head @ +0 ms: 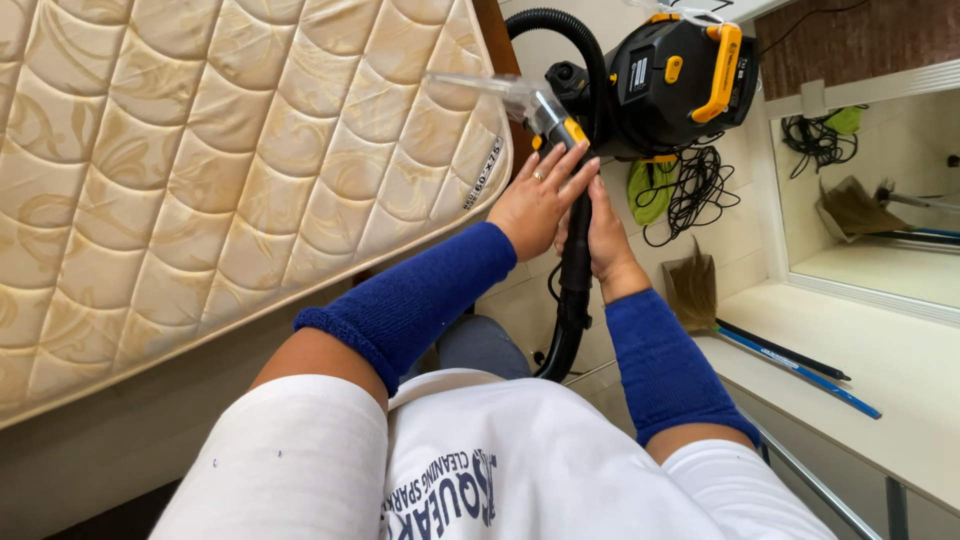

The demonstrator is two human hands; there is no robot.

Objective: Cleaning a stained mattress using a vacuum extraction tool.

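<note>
My left hand (pixel 540 198) rests with fingers spread against the black vacuum wand (pixel 575 255) just below its yellow-collared clear nozzle (pixel 505 95). My right hand (pixel 603 238) is wrapped around the same wand from the other side. The nozzle tip lies at the corner of a cream quilted mattress (pixel 220 170). The wand's black hose (pixel 570 35) loops up to a black and yellow vacuum cleaner (pixel 680 80) beyond my hands. Both forearms wear blue sleeves.
A tangle of black cable (pixel 695 185) and a green cloth (pixel 648 190) lie on the tiled floor by the vacuum. A broom with a blue handle (pixel 790 365) rests near a white ledge (pixel 860 350). A mirror (pixel 880 190) sits at the right.
</note>
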